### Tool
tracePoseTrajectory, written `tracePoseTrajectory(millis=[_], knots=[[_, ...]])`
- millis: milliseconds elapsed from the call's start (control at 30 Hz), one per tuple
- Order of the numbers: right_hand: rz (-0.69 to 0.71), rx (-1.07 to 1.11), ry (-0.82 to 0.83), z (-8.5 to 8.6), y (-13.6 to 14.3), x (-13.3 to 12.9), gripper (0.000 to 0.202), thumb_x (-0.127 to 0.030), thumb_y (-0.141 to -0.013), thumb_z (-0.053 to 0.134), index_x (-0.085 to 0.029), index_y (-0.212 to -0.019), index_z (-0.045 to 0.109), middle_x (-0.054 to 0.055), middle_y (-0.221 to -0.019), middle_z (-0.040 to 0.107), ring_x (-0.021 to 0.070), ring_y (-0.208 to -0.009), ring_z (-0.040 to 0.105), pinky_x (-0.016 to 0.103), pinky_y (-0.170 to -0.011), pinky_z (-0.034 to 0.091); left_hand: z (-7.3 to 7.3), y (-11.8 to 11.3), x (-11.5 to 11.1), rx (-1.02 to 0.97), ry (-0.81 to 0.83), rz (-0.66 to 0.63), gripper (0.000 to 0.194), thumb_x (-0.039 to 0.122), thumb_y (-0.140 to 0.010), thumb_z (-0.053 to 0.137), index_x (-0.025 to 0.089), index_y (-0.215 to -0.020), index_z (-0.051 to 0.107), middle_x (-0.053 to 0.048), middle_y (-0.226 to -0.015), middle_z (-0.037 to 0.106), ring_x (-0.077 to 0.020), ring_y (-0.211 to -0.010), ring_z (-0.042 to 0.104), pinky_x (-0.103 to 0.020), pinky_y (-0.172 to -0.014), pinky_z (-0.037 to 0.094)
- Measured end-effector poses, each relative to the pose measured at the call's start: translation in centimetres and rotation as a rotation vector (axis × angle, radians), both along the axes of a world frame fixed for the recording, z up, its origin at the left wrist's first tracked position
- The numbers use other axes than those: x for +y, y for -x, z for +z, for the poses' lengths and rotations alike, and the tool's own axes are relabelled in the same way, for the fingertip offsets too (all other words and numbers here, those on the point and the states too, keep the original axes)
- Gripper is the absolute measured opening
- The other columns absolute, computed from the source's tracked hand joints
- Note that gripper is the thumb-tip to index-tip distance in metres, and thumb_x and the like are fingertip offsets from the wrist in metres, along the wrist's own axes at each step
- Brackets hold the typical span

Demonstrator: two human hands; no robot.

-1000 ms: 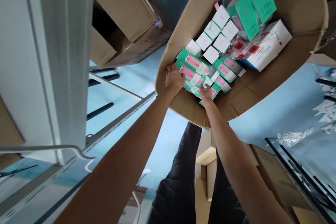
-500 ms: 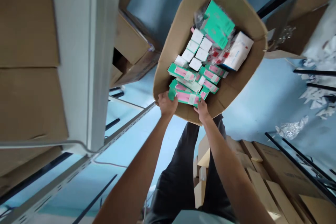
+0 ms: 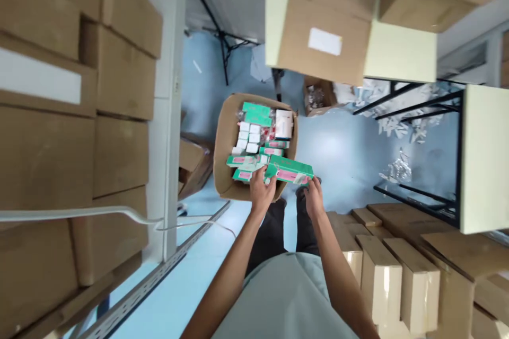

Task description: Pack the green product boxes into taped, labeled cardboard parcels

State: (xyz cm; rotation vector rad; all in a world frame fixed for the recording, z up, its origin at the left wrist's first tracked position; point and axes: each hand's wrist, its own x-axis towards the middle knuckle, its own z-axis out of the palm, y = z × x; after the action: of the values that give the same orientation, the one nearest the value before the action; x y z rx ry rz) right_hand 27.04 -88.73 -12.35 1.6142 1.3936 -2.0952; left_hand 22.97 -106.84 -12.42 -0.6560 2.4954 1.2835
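A green and pink box (image 3: 292,170) is held up between both hands, above the right front edge of a large open carton (image 3: 223,169). My left hand (image 3: 262,188) grips its left end, and my right hand (image 3: 314,197) closes on its right end. Inside the carton lie several similar green and pink boxes (image 3: 241,160), several upright boxes with white ends (image 3: 253,138), green boxes (image 3: 257,114) at the far side and a white box (image 3: 283,124) at the far right. Red items in clear plastic lie beside the white box.
Stacked cartons (image 3: 123,156) fill the shelving on the left. More cartons (image 3: 382,259) stand at the lower right. A table (image 3: 401,53) bears boxes at the top; another table (image 3: 485,159) is at right. Crumpled plastic (image 3: 397,167) lies on the blue floor.
Both hands have lifted the green and pink box up out of the carton and moved right with it. The view has risen and shifted, so the carton looks smaller and the tables now show.
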Motion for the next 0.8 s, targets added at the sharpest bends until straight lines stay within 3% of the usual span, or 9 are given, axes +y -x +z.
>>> tracePoseTrajectory(millis=[200,400,633,733,800], knots=[[-0.115,0.159,-0.066,10.1,0.1,13.6,0.043,-0.053,-0.08,0.083,-0.028,-0.113,0.074,0.0,-0.124,0.079,0.0166,-0.12,0.069,0.027,-0.102,0.05,8.5,4.0,12.0,0.089,-0.135,-0.216,0.041,0.038,-0.094,0.063,0.022,-0.13,0.072,-0.016,-0.135,0.072,-0.036,-0.135,0.065,-0.054,-0.121,0.049],[-0.38,0.308,-0.082,17.2,-1.1,24.5,0.045,-0.052,-0.076,0.087,-0.027,-0.112,0.075,0.001,-0.13,0.08,0.0193,-0.125,0.071,0.031,-0.11,0.05,16.4,8.2,25.2,0.287,-0.3,-0.438,0.042,0.042,-0.098,0.064,0.024,-0.135,0.073,-0.013,-0.135,0.068,-0.0297,-0.13,0.068,-0.048,-0.113,0.058],[-0.692,0.462,-0.042,22.3,-3.6,32.6,0.05,-0.05,-0.07,0.097,-0.024,-0.104,0.073,0.005,-0.113,0.084,0.0217,-0.103,0.08,0.033,-0.099,0.061,25.1,11.3,42.0,0.448,-0.599,-0.816,0.036,0.039,-0.095,0.072,0.026,-0.128,0.073,-0.013,-0.156,0.057,-0.0325,-0.153,0.054,-0.049,-0.126,0.049],[-0.788,0.484,-0.045,23.2,-4.4,35.1,0.049,-0.051,-0.068,0.099,-0.024,-0.1,0.073,0.004,-0.11,0.085,0.0222,-0.098,0.08,0.035,-0.095,0.063,27.4,11.1,48.3,0.44,-0.707,-0.977,0.033,0.036,-0.095,0.071,0.025,-0.127,0.072,-0.014,-0.16,0.054,-0.0328,-0.154,0.054,-0.05,-0.124,0.052],[-0.818,0.48,-0.071,23.3,-4.5,37.0,0.049,-0.052,-0.069,0.1,-0.024,-0.099,0.073,0.004,-0.106,0.084,0.0222,-0.096,0.079,0.035,-0.094,0.063,28.1,11.1,52.1,0.423,-0.756,-1.056,0.032,0.036,-0.096,0.071,0.026,-0.126,0.073,-0.013,-0.157,0.055,-0.0317,-0.152,0.056,-0.047,-0.119,0.057]])
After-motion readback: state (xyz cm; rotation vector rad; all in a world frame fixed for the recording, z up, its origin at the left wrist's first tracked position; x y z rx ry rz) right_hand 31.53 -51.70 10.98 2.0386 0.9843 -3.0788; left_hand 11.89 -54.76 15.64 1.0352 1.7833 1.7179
